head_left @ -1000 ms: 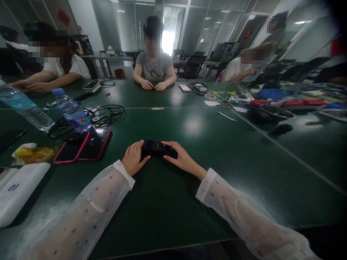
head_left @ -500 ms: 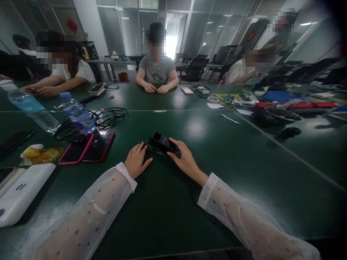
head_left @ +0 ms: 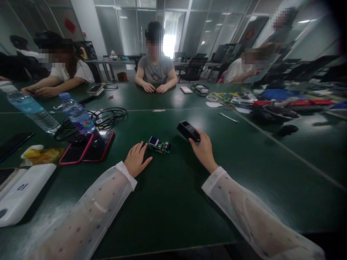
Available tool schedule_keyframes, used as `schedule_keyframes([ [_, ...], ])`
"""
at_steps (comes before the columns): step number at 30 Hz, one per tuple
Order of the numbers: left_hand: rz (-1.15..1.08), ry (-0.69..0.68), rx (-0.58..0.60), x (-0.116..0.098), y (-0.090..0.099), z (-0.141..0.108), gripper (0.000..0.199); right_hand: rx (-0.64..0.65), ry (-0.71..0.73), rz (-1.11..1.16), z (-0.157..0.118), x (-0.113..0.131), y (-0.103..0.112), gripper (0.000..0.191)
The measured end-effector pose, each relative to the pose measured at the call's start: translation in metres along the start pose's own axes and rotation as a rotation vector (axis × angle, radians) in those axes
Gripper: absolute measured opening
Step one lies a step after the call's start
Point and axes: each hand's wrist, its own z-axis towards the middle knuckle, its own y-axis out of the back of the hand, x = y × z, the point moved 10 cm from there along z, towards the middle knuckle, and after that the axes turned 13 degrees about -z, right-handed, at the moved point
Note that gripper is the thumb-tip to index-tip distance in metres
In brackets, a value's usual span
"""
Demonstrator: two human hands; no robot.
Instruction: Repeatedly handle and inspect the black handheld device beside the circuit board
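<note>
A small green circuit board [head_left: 160, 145] with a little screen lies on the green table [head_left: 168, 202], in front of me. My left hand [head_left: 137, 159] rests on the tabletop just left of the board, fingers stretched out, the fingertips close to its left end. Whether they touch it I cannot tell. To the right of the board, my right hand [head_left: 204, 148] grips a black plastic casing [head_left: 188, 130] by its right end, thumb on the near side. The casing has a dark rectangular window on top and is tilted, seemingly raised off the table.
On the left are two red-edged phones [head_left: 98, 146], a water bottle [head_left: 77, 112], a bundle of black cable [head_left: 114, 115] and a white device [head_left: 24, 193]. A wrench [head_left: 229, 117] lies at right, before a pile of cables and cloth. Other people sit across the table.
My right hand has lifted the black casing off the circuit board and carried it to the right, uncovering the board. My left hand has stayed in place.
</note>
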Motion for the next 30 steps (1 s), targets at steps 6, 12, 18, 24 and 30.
schedule_keyframes([
  [6,-0.006,0.004,0.02,0.0,0.0,0.0,0.065,0.071,0.026,-0.043,-0.004,-0.005,-0.017,0.047],
  [12,-0.015,0.006,0.023,0.001,-0.001,0.0,0.066,0.103,0.034,-0.076,-0.005,-0.006,-0.023,0.05],
  [18,-0.022,0.003,0.019,0.0,-0.001,0.0,0.066,0.09,0.05,-0.093,-0.007,-0.006,-0.024,0.056],
  [24,-0.016,-0.008,0.003,-0.003,0.002,0.0,0.064,-0.078,0.046,-0.084,-0.006,0.018,0.012,0.045],
  [30,0.019,-0.013,-0.015,-0.004,0.002,0.0,0.063,0.047,0.287,0.237,-0.024,0.089,0.025,0.025],
])
